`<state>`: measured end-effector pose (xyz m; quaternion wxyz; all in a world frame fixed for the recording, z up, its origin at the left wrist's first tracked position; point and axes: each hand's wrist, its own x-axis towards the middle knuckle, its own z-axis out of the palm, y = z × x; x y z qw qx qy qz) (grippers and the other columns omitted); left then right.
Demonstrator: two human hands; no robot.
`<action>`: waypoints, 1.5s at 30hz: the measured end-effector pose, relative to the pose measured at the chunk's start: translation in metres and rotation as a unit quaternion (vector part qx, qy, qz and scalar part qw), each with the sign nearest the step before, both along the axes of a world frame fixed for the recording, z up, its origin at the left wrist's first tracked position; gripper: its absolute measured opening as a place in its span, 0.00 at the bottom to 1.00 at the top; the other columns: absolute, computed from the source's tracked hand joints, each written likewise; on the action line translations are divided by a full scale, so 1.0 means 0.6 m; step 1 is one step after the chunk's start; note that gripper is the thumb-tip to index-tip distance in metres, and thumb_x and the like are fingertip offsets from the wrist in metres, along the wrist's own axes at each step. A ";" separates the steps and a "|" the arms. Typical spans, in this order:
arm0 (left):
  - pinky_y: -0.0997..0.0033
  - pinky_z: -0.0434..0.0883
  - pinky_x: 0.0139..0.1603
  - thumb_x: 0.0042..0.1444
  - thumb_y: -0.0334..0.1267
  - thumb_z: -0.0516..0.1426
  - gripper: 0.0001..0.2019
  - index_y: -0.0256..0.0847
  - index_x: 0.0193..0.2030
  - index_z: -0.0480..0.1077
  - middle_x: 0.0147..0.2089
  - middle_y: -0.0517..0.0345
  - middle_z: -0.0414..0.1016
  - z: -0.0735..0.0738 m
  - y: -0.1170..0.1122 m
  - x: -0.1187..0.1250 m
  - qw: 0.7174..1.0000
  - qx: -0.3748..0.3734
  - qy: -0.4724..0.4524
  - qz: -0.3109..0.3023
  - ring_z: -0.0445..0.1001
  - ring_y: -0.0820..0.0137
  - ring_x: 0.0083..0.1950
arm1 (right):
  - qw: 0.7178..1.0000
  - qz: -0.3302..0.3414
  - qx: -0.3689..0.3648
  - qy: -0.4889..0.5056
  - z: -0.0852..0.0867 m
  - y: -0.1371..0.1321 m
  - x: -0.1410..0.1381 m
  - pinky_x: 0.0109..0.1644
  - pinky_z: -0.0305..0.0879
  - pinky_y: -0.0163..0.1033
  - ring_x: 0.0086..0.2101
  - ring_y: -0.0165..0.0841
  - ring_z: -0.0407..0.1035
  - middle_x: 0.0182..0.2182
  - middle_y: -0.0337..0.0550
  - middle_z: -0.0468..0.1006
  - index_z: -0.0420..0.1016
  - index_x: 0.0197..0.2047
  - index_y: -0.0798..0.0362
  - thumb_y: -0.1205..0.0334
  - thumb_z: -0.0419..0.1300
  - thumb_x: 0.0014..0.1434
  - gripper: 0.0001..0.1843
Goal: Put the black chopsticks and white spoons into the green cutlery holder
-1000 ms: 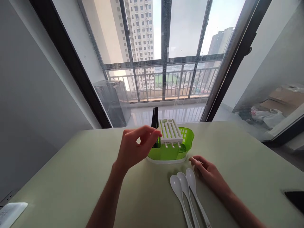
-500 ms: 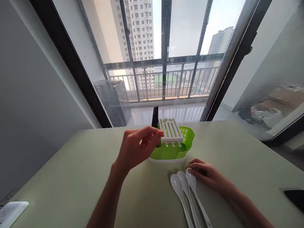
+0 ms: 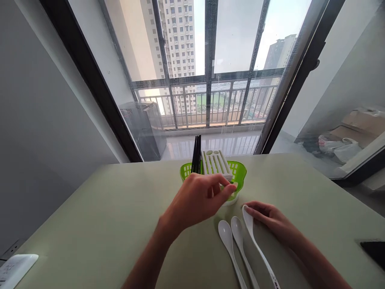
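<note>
A white spoon (image 3: 259, 249) has its bowl end pinched between the thumb and fingers of my right hand (image 3: 272, 220); that end looks slightly raised from the table. Two more white spoons, one on the left (image 3: 230, 243) and one in the middle (image 3: 240, 237), lie beside it with handles toward me. My left hand (image 3: 204, 198) hovers in front of the green basket (image 3: 240, 172), thumb and forefinger drawn together with nothing visible in them. Black chopsticks (image 3: 196, 154) stand in the basket's left part. A white slotted rack (image 3: 217, 163) sits at its middle. My left hand hides much of the basket's front.
The pale green table (image 3: 120, 224) ends at a glass door with dark frames just behind the basket. A white object (image 3: 18, 267) lies at the left edge and a black one (image 3: 374, 253) at the right edge.
My left hand has moved right and nearer, from beside the chopsticks to the basket's right front. My right hand has taken hold of the rightmost spoon and shifted it slightly away from the others.
</note>
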<state>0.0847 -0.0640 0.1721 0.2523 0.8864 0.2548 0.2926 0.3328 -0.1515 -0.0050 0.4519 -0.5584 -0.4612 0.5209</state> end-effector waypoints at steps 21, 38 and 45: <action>0.75 0.67 0.23 0.65 0.44 0.52 0.24 0.42 0.17 0.69 0.15 0.59 0.73 -0.052 -0.072 0.065 0.936 -0.279 0.209 -0.057 0.73 0.71 0.19 | 0.960 -0.001 0.007 0.281 -0.025 -0.010 -0.011 0.24 0.62 0.35 0.22 0.29 0.65 0.25 0.39 0.75 0.81 0.37 0.50 0.42 0.71 0.55 0.19; 0.76 0.74 0.31 0.68 0.50 0.55 0.16 0.42 0.34 0.74 0.32 0.63 0.84 0.077 0.002 -0.081 0.962 0.004 -0.032 0.270 0.80 0.73 0.26 | 0.947 0.035 0.040 0.315 -0.047 0.002 -0.005 0.25 0.57 0.30 0.27 0.25 0.63 0.34 0.41 0.75 0.82 0.48 0.49 0.51 0.66 0.64 0.14; 0.77 0.74 0.35 0.72 0.44 0.50 0.15 0.43 0.45 0.76 0.34 0.63 0.84 0.047 0.018 -0.065 0.984 -0.035 0.026 0.171 0.81 0.73 0.31 | 0.951 0.040 0.042 0.303 -0.039 0.002 -0.009 0.25 0.57 0.30 0.26 0.25 0.60 0.33 0.41 0.74 0.82 0.48 0.50 0.50 0.66 0.64 0.15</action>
